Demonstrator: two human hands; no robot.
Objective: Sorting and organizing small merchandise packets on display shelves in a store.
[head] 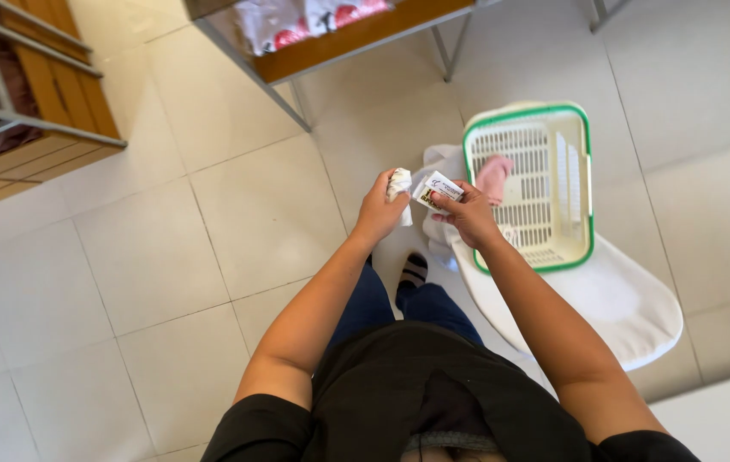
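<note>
My left hand (379,208) is closed around a small rolled white cloth (400,185), held up in front of me. My right hand (466,216) pinches a small white printed card or label (436,188) right beside that cloth, the two hands almost touching. Just past my right hand, a cream plastic basket with a green rim (589,184) rests on a white chair seat (630,304). A pink item (495,174) lies inside the basket.
The floor is pale tile (125,282). A metal-framed wooden shelf (35,94) stands at the upper left, and a metal-legged bench or table (356,34) with patterned white and red cloth on it at the top. My foot in a striped sock (414,270) shows below my hands.
</note>
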